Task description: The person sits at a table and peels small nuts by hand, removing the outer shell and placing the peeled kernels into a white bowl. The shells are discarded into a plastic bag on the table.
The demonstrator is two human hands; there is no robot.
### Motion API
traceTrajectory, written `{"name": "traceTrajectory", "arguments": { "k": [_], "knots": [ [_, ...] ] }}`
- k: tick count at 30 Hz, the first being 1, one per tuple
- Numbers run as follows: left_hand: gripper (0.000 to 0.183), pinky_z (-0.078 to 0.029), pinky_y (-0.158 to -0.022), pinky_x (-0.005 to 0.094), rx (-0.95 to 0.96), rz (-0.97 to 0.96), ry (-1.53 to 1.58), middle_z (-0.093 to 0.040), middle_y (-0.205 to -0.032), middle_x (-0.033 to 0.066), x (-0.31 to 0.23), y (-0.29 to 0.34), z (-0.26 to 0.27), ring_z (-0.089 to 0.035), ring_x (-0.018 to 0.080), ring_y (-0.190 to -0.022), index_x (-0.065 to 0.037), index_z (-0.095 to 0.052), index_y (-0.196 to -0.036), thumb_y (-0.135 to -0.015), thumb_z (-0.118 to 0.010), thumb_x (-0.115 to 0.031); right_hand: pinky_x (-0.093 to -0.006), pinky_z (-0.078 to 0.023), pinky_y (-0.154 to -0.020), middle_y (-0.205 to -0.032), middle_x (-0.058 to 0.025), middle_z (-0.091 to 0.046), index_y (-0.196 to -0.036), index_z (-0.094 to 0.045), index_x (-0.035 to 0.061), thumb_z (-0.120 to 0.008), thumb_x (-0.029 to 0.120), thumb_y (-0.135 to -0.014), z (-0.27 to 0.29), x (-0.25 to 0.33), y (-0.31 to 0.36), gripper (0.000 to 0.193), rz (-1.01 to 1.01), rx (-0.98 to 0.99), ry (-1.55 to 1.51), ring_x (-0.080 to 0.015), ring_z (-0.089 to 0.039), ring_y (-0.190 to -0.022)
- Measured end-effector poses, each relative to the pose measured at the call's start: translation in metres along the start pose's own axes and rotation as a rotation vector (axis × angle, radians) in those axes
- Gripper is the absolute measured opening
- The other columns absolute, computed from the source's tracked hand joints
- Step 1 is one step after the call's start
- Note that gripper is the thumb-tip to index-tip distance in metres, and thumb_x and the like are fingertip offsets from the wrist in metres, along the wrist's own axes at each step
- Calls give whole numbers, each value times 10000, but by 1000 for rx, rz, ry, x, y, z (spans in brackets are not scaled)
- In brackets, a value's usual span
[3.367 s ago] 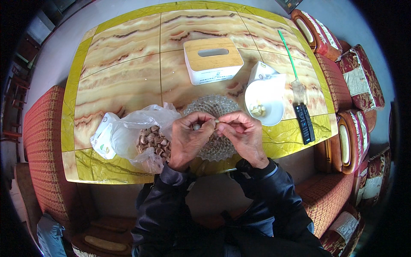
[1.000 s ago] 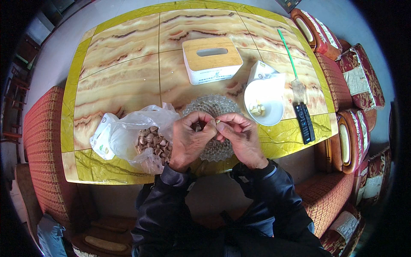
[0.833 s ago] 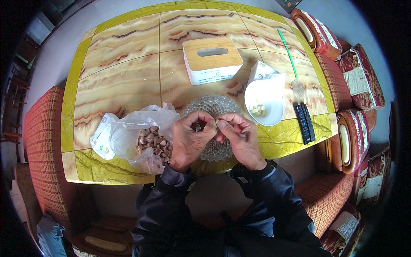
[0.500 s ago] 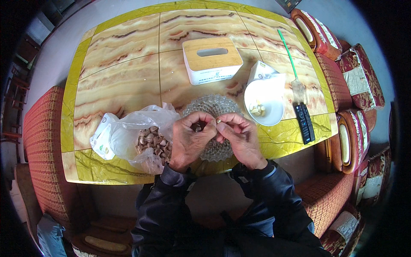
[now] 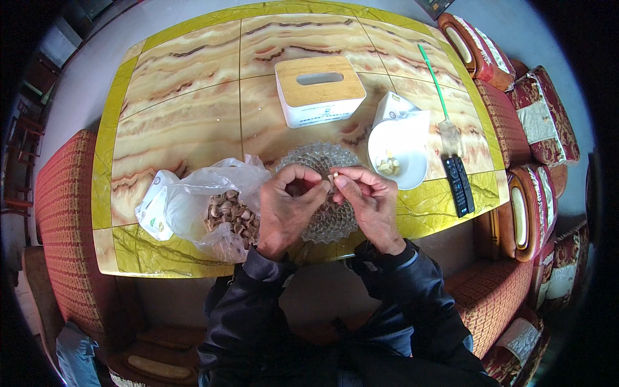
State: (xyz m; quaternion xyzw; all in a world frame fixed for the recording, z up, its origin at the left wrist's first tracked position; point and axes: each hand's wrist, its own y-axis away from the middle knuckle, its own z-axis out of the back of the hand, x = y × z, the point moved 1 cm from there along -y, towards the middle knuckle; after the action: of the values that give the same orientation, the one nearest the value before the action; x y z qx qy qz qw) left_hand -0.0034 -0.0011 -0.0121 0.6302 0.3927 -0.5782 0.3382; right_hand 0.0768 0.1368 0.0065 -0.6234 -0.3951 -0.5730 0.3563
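Pale and small, a garlic clove [image 5: 335, 173] pinched between thumb and forefinger of the right hand [image 5: 375, 208], above a clear glass dish [image 5: 316, 150]. Just beside, the left hand [image 5: 282, 211], fingers curled, thumb and forefinger drawn in near the clove; cannot tell whether closed on something or merely bent. Beneath both hands, the dish: round, knobbly, largely covered, contents too hidden to make out.

Left of the left hand, a thin see-through plastic bag [image 5: 209, 178], open, with a heap of brown-skinned cloves [image 5: 232, 215] showing; at its far left end, a white packet [image 5: 152, 208], partly covered by the bag.

Right of the dish, a white bowl [image 5: 406, 147] with a few peeled cloves [image 5: 388, 166] at the bottom. Close behind it, a white carton [image 5: 396, 106]. Farther right, black remotes [image 5: 458, 186] side by side, just below the mesh head of a green-handled fly swatter [image 5: 434, 82]. Beyond the dish, a white tissue box [image 5: 320, 93] with a wooden lid. Under everything, a stone-patterned table [image 5: 180, 119] with a yellow-green border. Along both sides, red patterned sofas [image 5: 500, 303].
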Motion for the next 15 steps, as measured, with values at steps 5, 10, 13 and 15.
{"name": "traceTrajectory", "arguments": {
  "k": [5,10,13,15],
  "knots": [
    [87,-496,-705,208,-28,-40,1,-682,-851,-5,-6,0,2,-591,41,-769,-7,-703,-944,-862,-722,18,-223,-552,-680,-1010,-83,-689,-1102,-710,-20,-653,-19,-938,0,3,0,173,154,17,122,-98,-659,-773],
    [56,-486,-694,222,28,-85,-72,-686,-836,21,-10,-1,4,-578,59,-743,13,-716,-926,-870,-706,7,-266,-555,-684,-947,-100,-662,-1097,-715,7,-674,-76,-881,0,5,-2,235,356,40,364,-144,-656,-779],
    [45,-474,-665,224,30,-95,-123,-685,-828,32,-10,0,4,-562,61,-715,18,-717,-907,-866,-714,-2,-268,-547,-691,-945,-91,-648,-1074,-736,9,-694,-69,-865,2,7,-1,227,445,19,508,-162,-642,-825],
    [46,-465,-644,224,28,-111,-153,-682,-821,35,-9,0,4,-552,59,-700,20,-715,-900,-861,-720,-4,-280,-544,-689,-942,-95,-645,-1070,-740,16,-707,-78,-842,2,9,-1,249,471,23,549,-179,-641,-817]
  ]
}}
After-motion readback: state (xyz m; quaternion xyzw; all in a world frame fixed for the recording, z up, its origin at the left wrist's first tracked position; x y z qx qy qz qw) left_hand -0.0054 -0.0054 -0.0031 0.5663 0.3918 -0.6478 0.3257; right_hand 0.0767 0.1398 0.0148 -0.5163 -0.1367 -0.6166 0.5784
